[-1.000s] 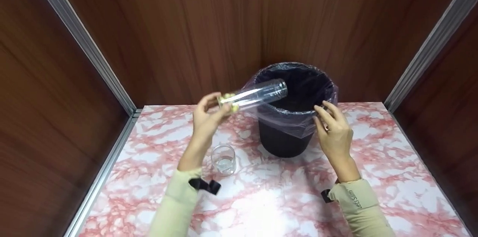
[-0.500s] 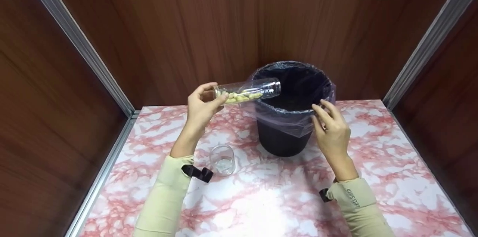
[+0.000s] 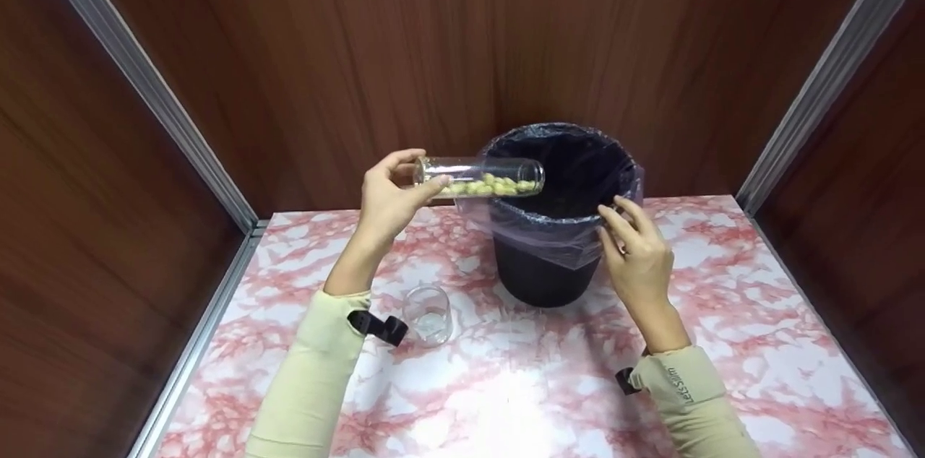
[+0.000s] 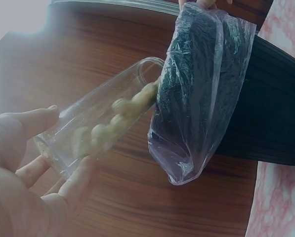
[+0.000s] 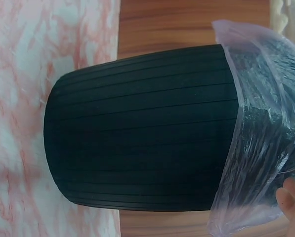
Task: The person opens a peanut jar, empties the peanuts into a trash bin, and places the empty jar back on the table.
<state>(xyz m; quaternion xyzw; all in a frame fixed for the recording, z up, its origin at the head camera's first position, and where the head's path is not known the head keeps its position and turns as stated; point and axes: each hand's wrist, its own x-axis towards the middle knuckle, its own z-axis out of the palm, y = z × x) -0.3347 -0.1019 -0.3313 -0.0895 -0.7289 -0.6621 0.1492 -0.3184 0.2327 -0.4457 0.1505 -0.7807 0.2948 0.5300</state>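
Note:
My left hand [image 3: 394, 201] grips a clear cylindrical jar [image 3: 462, 167] near its base, thumb on one side and fingers on the other. The jar lies almost level, its mouth over the left rim of a black trash can [image 3: 542, 274]. Pale yellow, peanut-like pieces [image 3: 495, 186] lie along its lower side up to the mouth; the left wrist view shows them blurred [image 4: 120, 116]. A translucent purple bag [image 4: 201, 94] lines the can and hangs over its rim. My right hand [image 3: 639, 252] holds the lined rim at the right, its fingertips [image 5: 285, 200] against the bag.
A clear glass cup [image 3: 428, 315] stands on the red-and-white marbled table [image 3: 462, 386], in front of the can and beside my left forearm. Brown wood-grain panels [image 3: 361, 46] rise behind and at both sides, with metal rails [image 3: 144, 68] at the corners.
The jar has tipped from mouth-up to nearly level, and the yellow pieces have slid from its base toward its mouth. My right hand stays at the can's rim.

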